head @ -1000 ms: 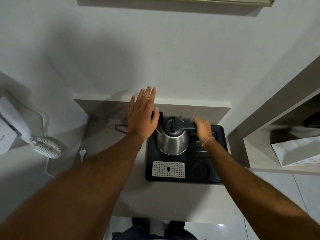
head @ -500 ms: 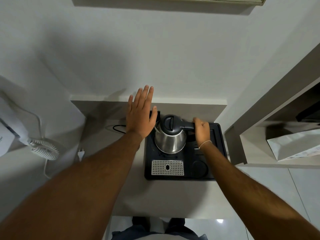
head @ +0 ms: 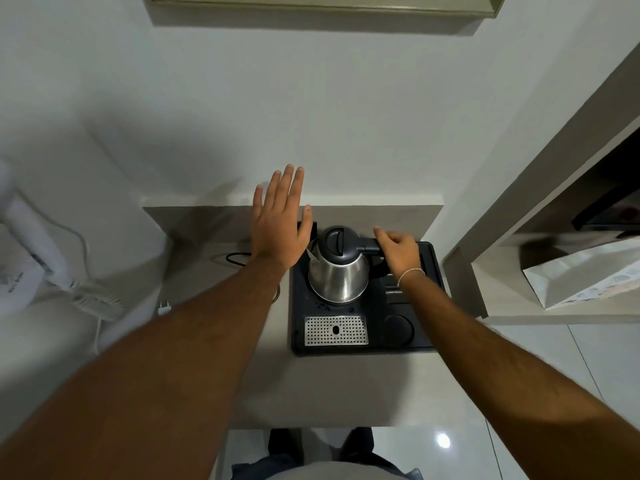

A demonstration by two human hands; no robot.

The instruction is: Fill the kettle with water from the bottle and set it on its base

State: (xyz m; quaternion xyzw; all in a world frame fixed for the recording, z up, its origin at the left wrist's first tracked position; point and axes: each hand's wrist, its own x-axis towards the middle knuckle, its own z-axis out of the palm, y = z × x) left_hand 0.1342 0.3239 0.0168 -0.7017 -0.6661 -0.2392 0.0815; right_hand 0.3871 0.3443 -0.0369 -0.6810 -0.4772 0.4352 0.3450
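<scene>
Kettle handle [head: 372, 244] mostly hidden under right hand [head: 400, 251], tray's [head: 360, 348] back-left corner behind left hand [head: 278, 233], paper bag [head: 585, 275] cut off at right edge

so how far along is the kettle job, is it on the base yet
Looks done: the kettle stands upright on the black tray with its lid shut; the base itself is hidden under it. Whether it holds water cannot be seen, and no bottle is in view. In hand: the right hand is on the kettle's handle, while the left hand hovers open beside the spout. Left: letting go, if the kettle is seated.
</scene>
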